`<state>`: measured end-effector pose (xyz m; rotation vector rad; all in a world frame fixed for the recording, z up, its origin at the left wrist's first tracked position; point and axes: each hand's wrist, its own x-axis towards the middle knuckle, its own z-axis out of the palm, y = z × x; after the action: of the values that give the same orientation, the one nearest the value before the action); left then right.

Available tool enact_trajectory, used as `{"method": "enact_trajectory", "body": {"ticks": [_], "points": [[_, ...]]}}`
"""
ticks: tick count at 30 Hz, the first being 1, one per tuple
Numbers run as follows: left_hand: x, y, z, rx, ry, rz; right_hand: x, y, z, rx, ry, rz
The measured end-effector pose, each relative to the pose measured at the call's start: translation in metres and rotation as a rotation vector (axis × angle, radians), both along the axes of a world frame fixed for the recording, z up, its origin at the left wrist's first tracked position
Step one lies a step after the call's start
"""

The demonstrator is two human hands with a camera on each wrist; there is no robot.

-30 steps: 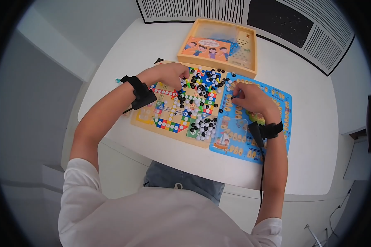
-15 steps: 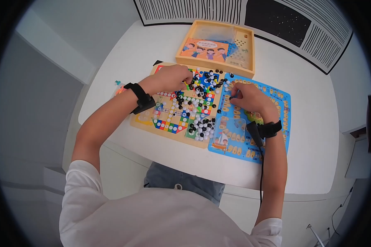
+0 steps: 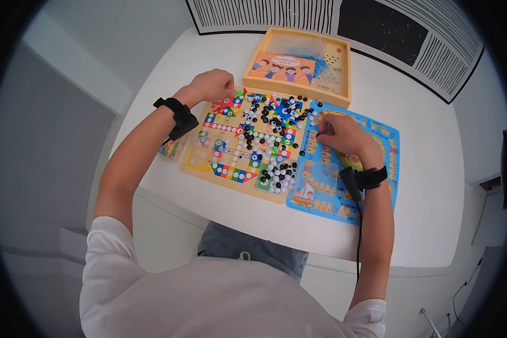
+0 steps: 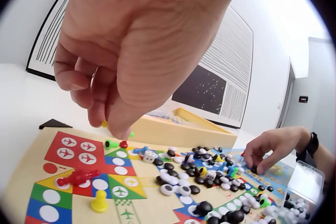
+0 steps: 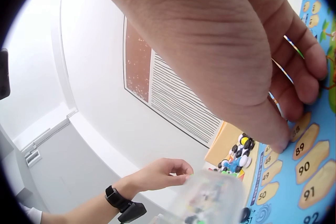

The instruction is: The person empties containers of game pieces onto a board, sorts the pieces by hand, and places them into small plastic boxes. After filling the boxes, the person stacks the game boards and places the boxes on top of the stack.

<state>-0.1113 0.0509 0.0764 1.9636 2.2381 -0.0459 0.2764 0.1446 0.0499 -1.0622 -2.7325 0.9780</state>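
Note:
My left hand (image 3: 213, 85) is raised over the far left corner of the board-game sheet (image 3: 194, 156). Thumb and fingertips pinch a small yellow pawn (image 4: 105, 124), mostly hidden. Below it in the left wrist view lie a red pawn (image 4: 79, 177), a standing yellow pawn (image 4: 100, 201) and a green pawn (image 4: 111, 144). My right hand (image 3: 346, 133) rests with loosely bent fingers on the blue number board (image 3: 386, 169). A black piece (image 4: 254, 170) sits right at its fingertips. Many black and white pieces (image 3: 277, 174) are scattered over the game sheet.
A wooden box (image 3: 253, 76) with a picture booklet (image 3: 281, 69) stands at the back. On the blue board lies a clear plastic box (image 3: 320, 172). A small packet (image 3: 170, 149) is at the left edge of the sheet, and a patterned panel (image 3: 383, 34) stands behind.
My left hand has moved away from the scattered pieces, up and left to the sheet's far left corner, with the yellow pawn in its fingertips. My right hand has stayed in place.

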Motion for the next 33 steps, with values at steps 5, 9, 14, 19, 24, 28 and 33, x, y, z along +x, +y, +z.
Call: {"method": "enact_trajectory", "body": {"ticks": [5, 9, 14, 19, 24, 28, 33], "points": [[0.010, -0.003, 0.000, -0.071, 0.038, 0.055, -0.002, -0.002, -0.002, 0.000, 0.001, -0.028], [0.037, -0.014, 0.017, -0.059, 0.011, 0.025, -0.001, 0.001, -0.006, 0.023, 0.027, 0.002], [0.069, -0.035, 0.006, -0.226, -0.188, -0.225, -0.001, 0.002, -0.009, 0.025, 0.062, 0.010], [0.085, -0.038, 0.002, -0.250, -0.137, -0.246, 0.000, 0.002, -0.010, 0.028, 0.069, 0.015], [0.087, -0.037, 0.001, -0.289, -0.196, -0.202, -0.002, 0.002, -0.010, 0.059, 0.062, 0.023], [0.085, -0.037, -0.007, -0.254, -0.221, -0.259, -0.001, 0.002, -0.010, 0.052, 0.058, 0.018], [0.093, -0.043, -0.008, -0.220, -0.208, -0.275, -0.003, 0.000, -0.009, 0.050, 0.052, 0.016]]}}
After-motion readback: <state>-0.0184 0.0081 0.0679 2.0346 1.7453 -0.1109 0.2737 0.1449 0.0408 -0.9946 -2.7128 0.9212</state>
